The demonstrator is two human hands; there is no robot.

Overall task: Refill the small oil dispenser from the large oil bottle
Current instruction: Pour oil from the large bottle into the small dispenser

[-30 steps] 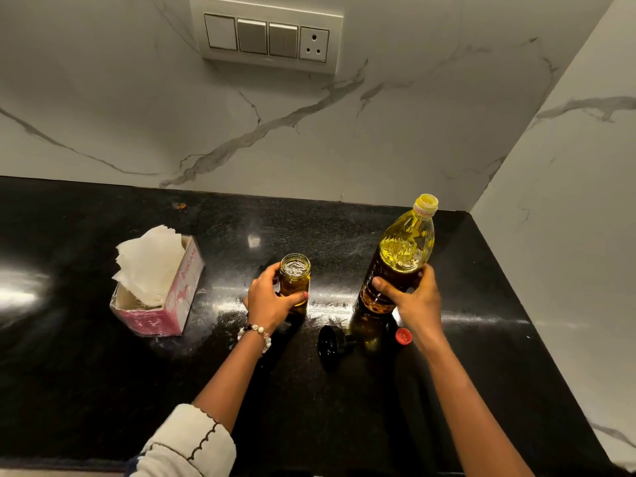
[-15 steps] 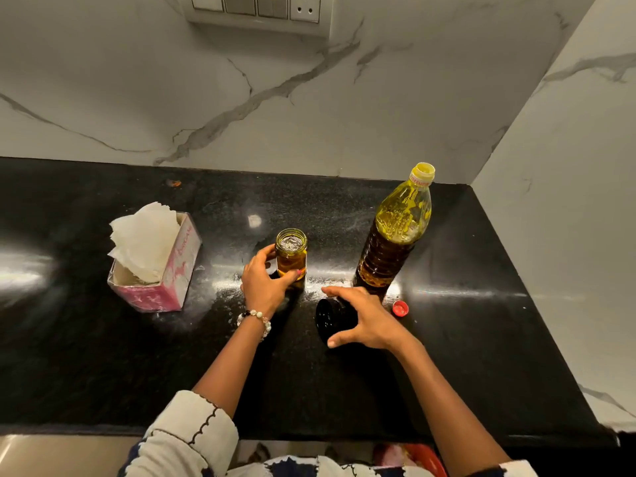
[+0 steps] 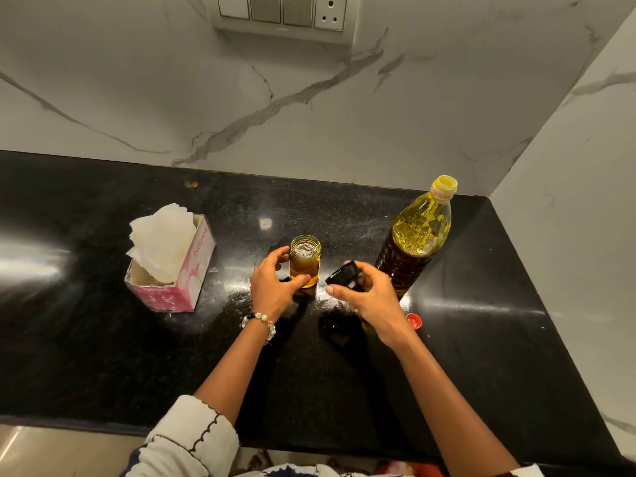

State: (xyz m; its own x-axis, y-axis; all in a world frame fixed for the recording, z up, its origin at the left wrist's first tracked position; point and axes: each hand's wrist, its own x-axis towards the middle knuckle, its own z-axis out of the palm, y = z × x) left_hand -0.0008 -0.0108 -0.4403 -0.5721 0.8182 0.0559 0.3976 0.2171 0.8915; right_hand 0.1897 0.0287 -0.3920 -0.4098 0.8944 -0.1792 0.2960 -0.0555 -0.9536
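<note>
1. A black polished table (image 3: pixel 103 356) runs into a corner of white marble walls (image 3: pixel 344 115), with a switch panel (image 3: pixel 285 13) set high on the back wall.
2. The small oil jar (image 3: pixel 305 261) stands upright and uncapped near the middle of the table, with golden oil inside that does not reach the rim.
3. The left hand (image 3: pixel 272 287) grips the jar from its left side, thumb across the front and fingers curled behind; a bead bracelet (image 3: pixel 260 323) sits on that wrist.
4. The right hand (image 3: pixel 370 297) is just right of the jar, its fingers curled around a black lid (image 3: pixel 344 273) held tilted above the table and apart from the jar's mouth.
5. The big oil bottle (image 3: pixel 418 235) stands upright just behind the right hand, uncapped at its yellow neck, with oil up into its shoulder.
6. A small red cap (image 3: pixel 414 320) lies on the table just right of the right wrist, in front of the bottle.
7. A pink tissue box (image 3: pixel 186 273) with white tissues sticking out rests well to the left of the jar.
</note>
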